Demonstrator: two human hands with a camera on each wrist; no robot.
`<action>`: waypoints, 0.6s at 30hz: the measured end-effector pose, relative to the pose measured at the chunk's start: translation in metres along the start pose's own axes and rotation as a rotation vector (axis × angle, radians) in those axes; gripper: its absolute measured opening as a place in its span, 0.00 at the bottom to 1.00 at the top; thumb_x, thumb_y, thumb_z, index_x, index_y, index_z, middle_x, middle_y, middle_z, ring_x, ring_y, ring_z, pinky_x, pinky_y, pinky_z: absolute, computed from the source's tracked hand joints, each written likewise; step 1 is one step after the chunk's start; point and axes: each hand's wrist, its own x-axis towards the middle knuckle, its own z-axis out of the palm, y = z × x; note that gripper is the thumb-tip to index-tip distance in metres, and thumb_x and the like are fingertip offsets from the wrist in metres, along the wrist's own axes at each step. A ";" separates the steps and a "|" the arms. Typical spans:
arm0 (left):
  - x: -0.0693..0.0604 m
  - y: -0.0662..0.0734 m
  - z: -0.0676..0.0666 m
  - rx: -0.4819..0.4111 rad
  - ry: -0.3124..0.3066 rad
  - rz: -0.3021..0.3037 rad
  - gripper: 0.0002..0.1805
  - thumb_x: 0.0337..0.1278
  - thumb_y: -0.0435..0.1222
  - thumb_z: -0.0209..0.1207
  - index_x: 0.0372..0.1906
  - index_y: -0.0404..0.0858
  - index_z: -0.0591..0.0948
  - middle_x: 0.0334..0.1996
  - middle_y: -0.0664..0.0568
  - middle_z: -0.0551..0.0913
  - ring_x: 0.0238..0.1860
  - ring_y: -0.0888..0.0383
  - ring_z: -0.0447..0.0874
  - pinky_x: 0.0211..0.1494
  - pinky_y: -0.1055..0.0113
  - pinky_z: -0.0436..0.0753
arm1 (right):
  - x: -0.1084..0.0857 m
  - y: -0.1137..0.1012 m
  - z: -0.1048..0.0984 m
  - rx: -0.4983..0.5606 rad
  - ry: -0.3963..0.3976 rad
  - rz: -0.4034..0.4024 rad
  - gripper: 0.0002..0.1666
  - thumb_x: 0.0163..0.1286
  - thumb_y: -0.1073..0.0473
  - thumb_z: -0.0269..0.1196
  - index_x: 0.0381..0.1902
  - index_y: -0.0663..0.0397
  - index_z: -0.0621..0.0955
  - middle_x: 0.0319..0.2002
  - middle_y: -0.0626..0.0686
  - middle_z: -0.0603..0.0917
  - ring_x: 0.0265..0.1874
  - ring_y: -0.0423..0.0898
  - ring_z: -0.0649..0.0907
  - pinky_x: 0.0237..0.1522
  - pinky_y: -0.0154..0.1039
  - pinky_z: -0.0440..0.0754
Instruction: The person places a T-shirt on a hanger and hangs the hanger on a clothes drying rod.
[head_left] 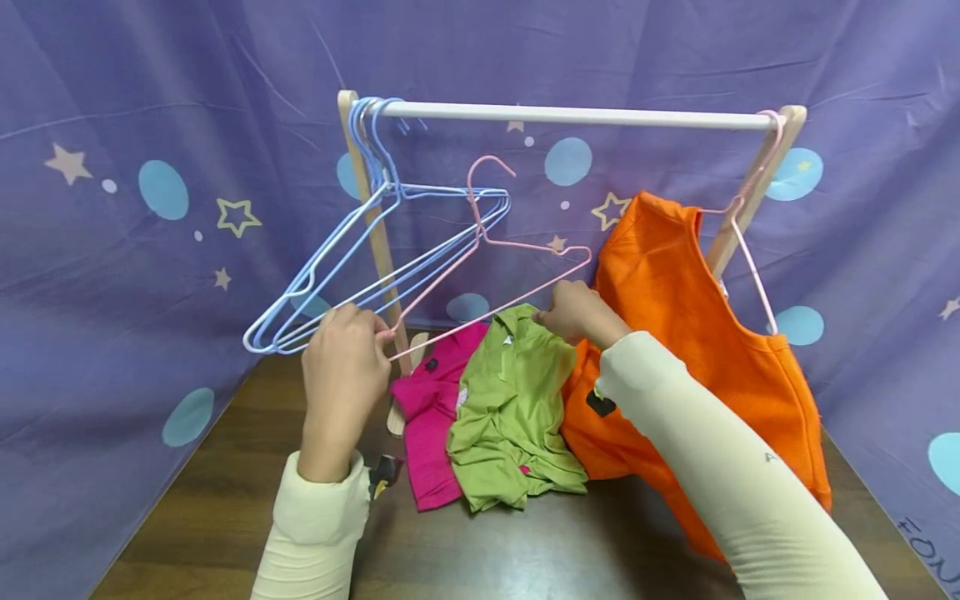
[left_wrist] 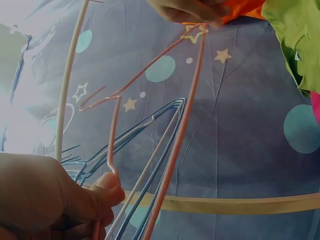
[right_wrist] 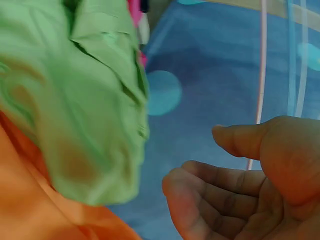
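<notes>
My left hand (head_left: 345, 358) pinches the lower left corner of a pink wire hanger (head_left: 480, 237), held up in front of the rack with its hook on top. In the left wrist view the thumb (left_wrist: 109, 187) presses on the hanger's wire. My right hand (head_left: 577, 312) is near the hanger's right end, above a green collared shirt (head_left: 517, 408). Seen from the right wrist, its fingers (right_wrist: 215, 200) are loosely bent, with a gap to the thumb and nothing between them. The green shirt lies on the table between a magenta garment (head_left: 431, 454) and an orange sleeveless garment (head_left: 660, 292).
A small rack with a white rod (head_left: 585, 115) and wooden posts stands on the brown table (head_left: 225, 500). Several blue and white hangers (head_left: 262, 343) hang at its left end. On another pink hanger (head_left: 753, 271) at the right, the orange garment hangs. A purple patterned curtain (head_left: 225, 67) is behind.
</notes>
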 end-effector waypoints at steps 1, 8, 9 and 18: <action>0.000 0.000 0.000 0.011 -0.018 -0.007 0.03 0.50 0.28 0.70 0.28 0.32 0.85 0.29 0.42 0.82 0.35 0.40 0.80 0.33 0.44 0.79 | 0.002 0.000 0.006 0.000 -0.004 -0.003 0.27 0.71 0.46 0.64 0.16 0.55 0.77 0.13 0.51 0.78 0.19 0.50 0.83 0.38 0.45 0.81; -0.001 -0.002 0.000 0.055 -0.105 -0.042 0.03 0.50 0.29 0.70 0.29 0.34 0.86 0.30 0.44 0.83 0.35 0.41 0.80 0.32 0.44 0.80 | 0.018 -0.001 0.052 0.029 0.108 0.014 0.25 0.68 0.50 0.67 0.14 0.52 0.74 0.26 0.56 0.79 0.28 0.54 0.80 0.34 0.49 0.79; -0.001 -0.002 0.001 0.056 -0.109 -0.043 0.04 0.50 0.29 0.71 0.29 0.34 0.86 0.30 0.44 0.83 0.35 0.41 0.80 0.31 0.44 0.80 | 0.021 -0.001 0.058 0.047 0.132 0.018 0.27 0.69 0.51 0.67 0.12 0.52 0.73 0.24 0.56 0.78 0.25 0.54 0.79 0.31 0.48 0.78; -0.001 -0.003 0.002 0.077 -0.120 -0.036 0.05 0.51 0.30 0.71 0.28 0.34 0.85 0.29 0.44 0.82 0.34 0.41 0.80 0.30 0.44 0.79 | 0.036 -0.007 0.094 0.133 0.299 -0.056 0.30 0.67 0.54 0.71 0.11 0.49 0.67 0.14 0.47 0.66 0.20 0.49 0.73 0.29 0.47 0.75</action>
